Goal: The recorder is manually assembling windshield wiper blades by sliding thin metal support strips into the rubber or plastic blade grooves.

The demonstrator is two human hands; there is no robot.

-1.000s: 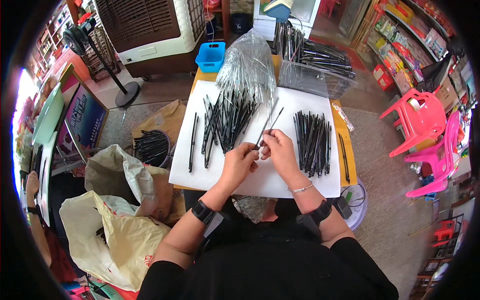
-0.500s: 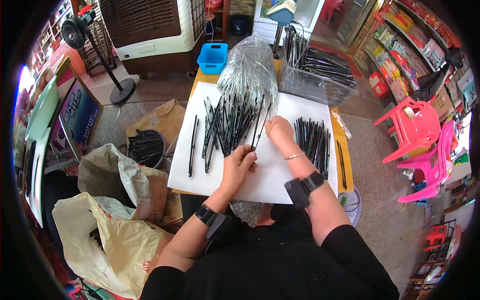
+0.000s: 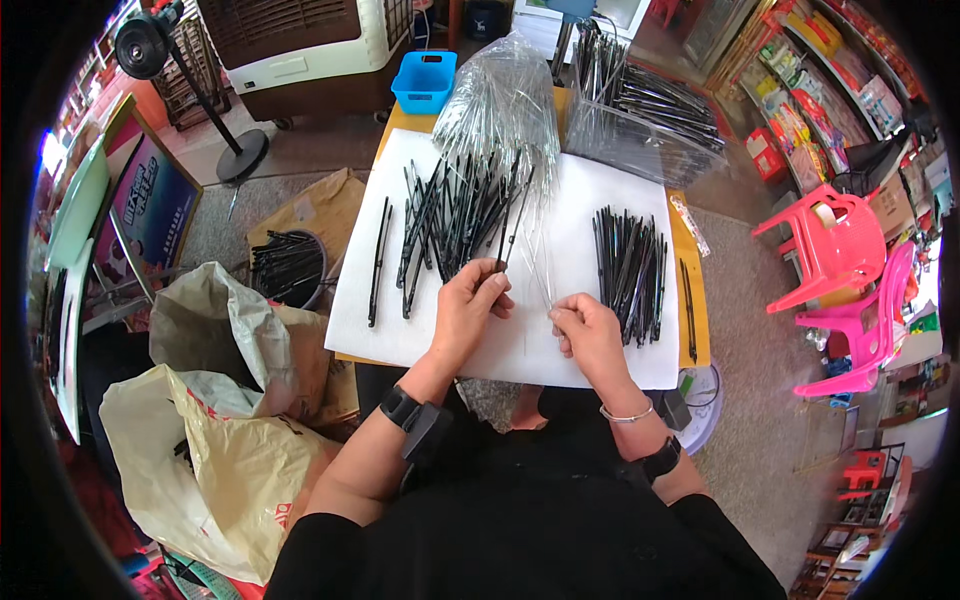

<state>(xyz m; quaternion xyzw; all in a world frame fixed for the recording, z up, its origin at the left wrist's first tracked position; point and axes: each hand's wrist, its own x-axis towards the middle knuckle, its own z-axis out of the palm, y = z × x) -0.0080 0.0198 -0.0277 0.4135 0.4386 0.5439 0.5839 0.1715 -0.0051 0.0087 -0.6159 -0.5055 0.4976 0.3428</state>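
My left hand (image 3: 470, 312) is closed around the lower ends of slim black jointed rods (image 3: 515, 220), which point up and away. My right hand (image 3: 590, 335) pinches the near end of thin silvery wires (image 3: 541, 262), which slant toward the clear plastic bag (image 3: 500, 95). Beyond my left hand, a loose heap of black rods (image 3: 435, 225) fans out from under that bag. A bundle of black rods (image 3: 632, 280) lies right of my right hand. Everything rests on a white foam sheet (image 3: 350, 290).
A clear bin (image 3: 640, 135) full of dark rods stands at the far right, a blue basket (image 3: 425, 85) at the far left. Open sacks (image 3: 200, 470) and a bucket of rods (image 3: 290, 265) sit left of the table. Red and pink plastic chairs (image 3: 830, 240) stand to the right.
My right hand has come down toward the near edge of the sheet, and silvery wires now stretch from its fingers. My left hand keeps its hold on the black rods.
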